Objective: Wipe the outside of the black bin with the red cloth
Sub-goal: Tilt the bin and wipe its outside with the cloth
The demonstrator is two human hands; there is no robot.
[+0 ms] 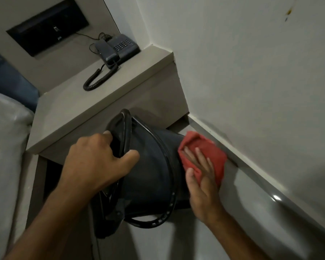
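At frame centre: black bin point(148, 166), tilted, base hidden behind red cloth point(204, 152); left hand point(99, 160) grasping rim, right hand point(201, 182) pressing cloth flat.

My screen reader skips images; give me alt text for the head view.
A left hand grips the rim of a tipped black bin while the right hand presses a red cloth against its side. A phone sits on the shelf behind.
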